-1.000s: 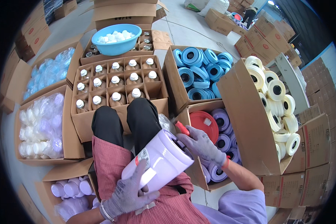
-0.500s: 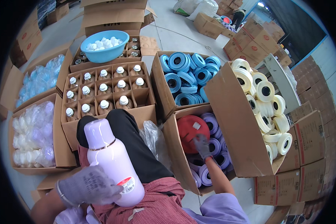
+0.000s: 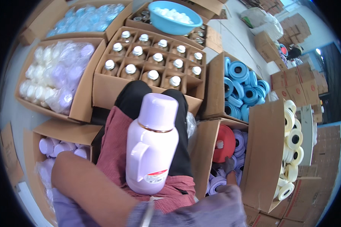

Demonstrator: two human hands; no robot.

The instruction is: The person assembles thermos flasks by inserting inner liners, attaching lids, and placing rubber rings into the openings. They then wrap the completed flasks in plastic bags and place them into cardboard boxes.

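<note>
A lilac thermos flask (image 3: 152, 147) with a domed cup lid, a side handle and a red-and-white label stands on my lap, leaning slightly. My left hand (image 3: 193, 210), in a grey-purple glove, is close and blurred below the flask, apart from it; its fingers cannot be made out. At the right, my gloved right hand (image 3: 228, 165) reaches into a carton (image 3: 202, 155) and is at the lower edge of a red round disc (image 3: 222, 142) with a small white patch. Around it lie several lilac rings (image 3: 218, 184). Its fingers are small and partly hidden.
Ahead stands a divided carton (image 3: 147, 83) of bottles with white caps, with a blue basin (image 3: 170, 26) of white pieces beyond. Blue rings (image 3: 250, 94) and cream rings (image 3: 294, 140) fill cartons at the right. Bagged cups (image 3: 58, 73) and lilac cups (image 3: 64, 145) sit at the left.
My left hand has left the flask and swung right, low across my front. The flask now stands more upright, its handle showing. The view has turned; my right hand remains by the red disc.
</note>
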